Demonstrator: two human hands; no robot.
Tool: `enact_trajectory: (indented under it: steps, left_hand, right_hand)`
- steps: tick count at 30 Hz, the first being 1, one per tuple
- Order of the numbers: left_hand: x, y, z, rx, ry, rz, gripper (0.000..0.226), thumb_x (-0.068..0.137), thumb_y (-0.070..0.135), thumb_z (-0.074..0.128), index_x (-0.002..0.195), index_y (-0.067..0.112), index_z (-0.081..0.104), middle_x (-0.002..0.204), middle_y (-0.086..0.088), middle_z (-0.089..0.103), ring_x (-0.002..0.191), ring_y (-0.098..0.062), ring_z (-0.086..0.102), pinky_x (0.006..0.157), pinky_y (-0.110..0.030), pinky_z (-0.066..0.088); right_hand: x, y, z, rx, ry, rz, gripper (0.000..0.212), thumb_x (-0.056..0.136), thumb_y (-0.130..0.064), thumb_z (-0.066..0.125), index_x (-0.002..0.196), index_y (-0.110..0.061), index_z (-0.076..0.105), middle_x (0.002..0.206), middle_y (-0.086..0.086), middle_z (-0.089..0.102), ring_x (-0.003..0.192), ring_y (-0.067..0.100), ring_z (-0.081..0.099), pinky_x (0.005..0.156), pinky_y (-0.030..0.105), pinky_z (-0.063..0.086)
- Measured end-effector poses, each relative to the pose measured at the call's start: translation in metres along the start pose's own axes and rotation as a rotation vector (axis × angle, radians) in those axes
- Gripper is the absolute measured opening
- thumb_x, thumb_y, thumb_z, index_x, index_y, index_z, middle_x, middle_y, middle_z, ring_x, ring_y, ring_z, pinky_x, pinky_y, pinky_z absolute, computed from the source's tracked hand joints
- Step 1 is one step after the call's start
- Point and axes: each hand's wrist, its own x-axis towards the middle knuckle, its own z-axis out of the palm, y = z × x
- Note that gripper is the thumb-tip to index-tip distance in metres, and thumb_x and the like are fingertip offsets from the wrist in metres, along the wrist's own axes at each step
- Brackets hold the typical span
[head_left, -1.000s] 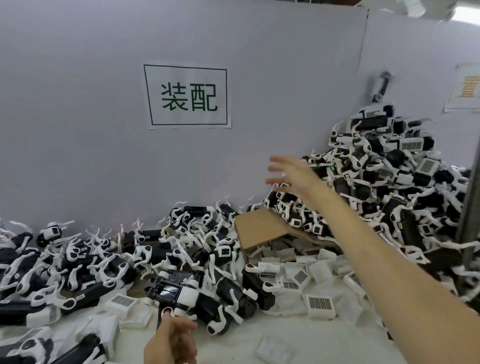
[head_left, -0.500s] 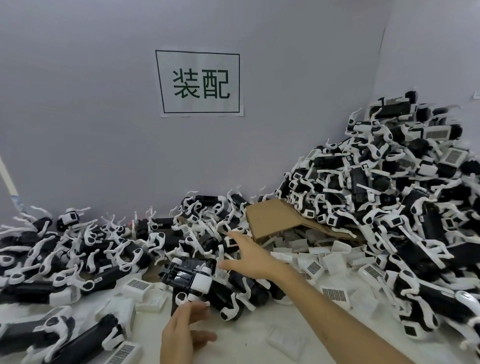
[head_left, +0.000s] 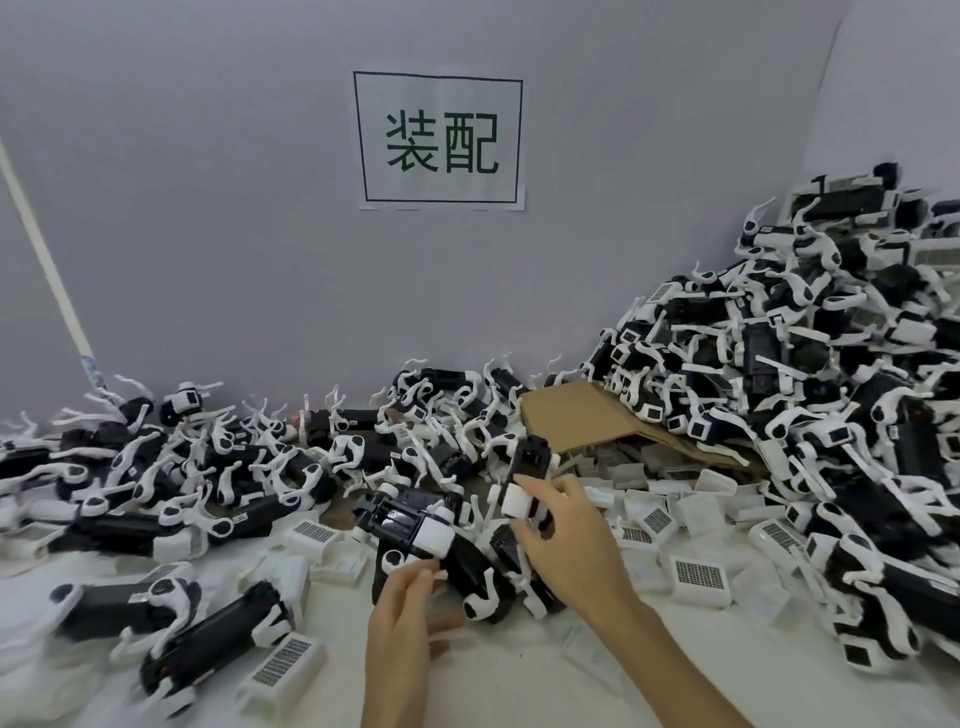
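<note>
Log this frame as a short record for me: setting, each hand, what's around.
Setting: white table against a grey wall with a sign reading 装配
Right hand: pinches a black-and-white part, held upright
Left hand: open, fingertips beside a black-and-white device; contact unclear
Around: low heap of similar devices on the left, taller pile on the right, cardboard sheet, white grilled boxes

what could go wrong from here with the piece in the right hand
The right hand pinches the black-and-white unit only near its white end, so it may slip. The tall heap resting on the cardboard could slide down if jostled.
</note>
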Motion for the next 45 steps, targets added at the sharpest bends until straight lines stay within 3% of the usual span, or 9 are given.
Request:
enact_trajectory:
  steps: [9, 14, 16, 20, 25, 30, 36, 40, 45]
  left_hand:
    - [-0.003, -0.004, -0.004, 0.115, 0.069, 0.224, 0.035, 0.098, 0.004, 0.053, 0.072, 0.018, 0.072, 0.049, 0.000, 0.041, 0.046, -0.014, 0.034, 0.049, -0.025, 0.030]
    - [-0.013, -0.006, 0.000, 0.387, 0.188, 0.656, 0.038, 0.085, 0.014, 0.076, 0.105, 0.045, 0.065, 0.093, 0.014, 0.063, 0.080, -0.007, 0.058, 0.068, -0.013, 0.046]
    - [-0.009, -0.009, 0.000, 0.574, 0.174, 0.788, 0.062, 0.077, 0.022, 0.084, 0.133, 0.032, 0.058, 0.124, 0.015, 0.055, 0.107, -0.004, 0.052, 0.088, -0.012, 0.041]
    - [-0.004, -0.014, -0.001, 0.812, 0.035, 1.031, 0.055, 0.073, 0.044, 0.070, 0.127, 0.041, 0.057, 0.132, 0.029, 0.050, 0.119, -0.007, 0.051, 0.099, -0.026, 0.031]
    - [-0.015, -0.010, 0.004, 0.495, -0.176, 0.834, 0.034, 0.089, 0.054, 0.069, 0.118, 0.038, 0.065, 0.110, 0.013, 0.072, 0.103, -0.013, 0.068, 0.087, -0.037, 0.055]
    - [-0.029, -0.004, 0.011, 0.171, -0.060, 0.675, 0.045, 0.081, 0.061, 0.070, 0.105, 0.022, 0.072, 0.093, 0.008, 0.076, 0.089, -0.006, 0.071, 0.073, -0.008, 0.048]
    - [-0.028, -0.002, 0.008, 0.036, -0.032, 0.511, 0.035, 0.074, 0.059, 0.063, 0.076, 0.024, 0.067, 0.070, 0.012, 0.069, 0.066, 0.000, 0.063, 0.064, -0.008, 0.044]
    - [-0.023, -0.002, 0.009, -0.109, -0.065, 0.384, 0.021, 0.084, 0.044, 0.059, 0.090, 0.028, 0.070, 0.079, 0.009, 0.070, 0.074, -0.007, 0.063, 0.072, -0.017, 0.049]
    - [-0.021, -0.002, 0.009, -0.166, -0.129, 0.252, 0.035, 0.083, 0.048, 0.057, 0.092, 0.016, 0.067, 0.090, -0.029, 0.067, 0.085, -0.051, 0.061, 0.075, -0.032, 0.054]
  right_hand:
    - [-0.040, 0.003, -0.026, 0.406, 0.401, -0.062, 0.037, 0.093, -0.019, 0.066, 0.129, -0.022, 0.062, 0.112, -0.013, 0.056, 0.101, 0.000, 0.061, 0.086, 0.009, 0.050]
    - [-0.064, -0.024, -0.043, 0.613, 0.346, -0.146, 0.023, 0.092, -0.048, 0.060, 0.110, -0.035, 0.064, 0.098, -0.016, 0.071, 0.088, 0.001, 0.069, 0.073, 0.008, 0.050]
    - [-0.073, -0.030, -0.044, 0.681, 0.238, -0.151, 0.023, 0.089, -0.053, 0.058, 0.101, -0.037, 0.069, 0.090, -0.011, 0.072, 0.079, 0.005, 0.069, 0.068, 0.012, 0.052]
    - [-0.082, -0.033, -0.039, 0.855, 0.073, -0.032, 0.028, 0.085, -0.060, 0.065, 0.090, -0.033, 0.071, 0.074, 0.005, 0.067, 0.063, 0.013, 0.063, 0.057, 0.025, 0.053]
    - [-0.078, -0.024, -0.045, 0.932, -0.051, -0.032, 0.024, 0.093, -0.020, 0.058, 0.104, -0.032, 0.076, 0.095, 0.001, 0.076, 0.084, 0.014, 0.072, 0.073, 0.026, 0.057]
    - [-0.076, -0.016, -0.047, 0.650, -0.096, -0.059, 0.060, 0.095, 0.008, 0.054, 0.127, -0.042, 0.060, 0.126, -0.026, 0.064, 0.122, -0.006, 0.056, 0.097, 0.013, 0.045]
    - [-0.071, 0.005, -0.054, 0.251, -0.135, 0.094, 0.062, 0.084, -0.020, 0.078, 0.130, -0.044, 0.045, 0.121, -0.018, 0.050, 0.113, -0.001, 0.048, 0.091, 0.019, 0.042]
    - [-0.071, 0.013, -0.050, 0.085, -0.223, 0.159, 0.091, 0.073, -0.025, 0.085, 0.147, -0.036, 0.033, 0.125, -0.016, 0.035, 0.123, 0.009, 0.037, 0.098, 0.025, 0.037]
    - [-0.076, 0.016, -0.047, -0.017, -0.471, 0.117, 0.090, 0.073, -0.024, 0.083, 0.143, -0.041, 0.030, 0.132, -0.021, 0.028, 0.119, 0.007, 0.045, 0.092, 0.025, 0.046]
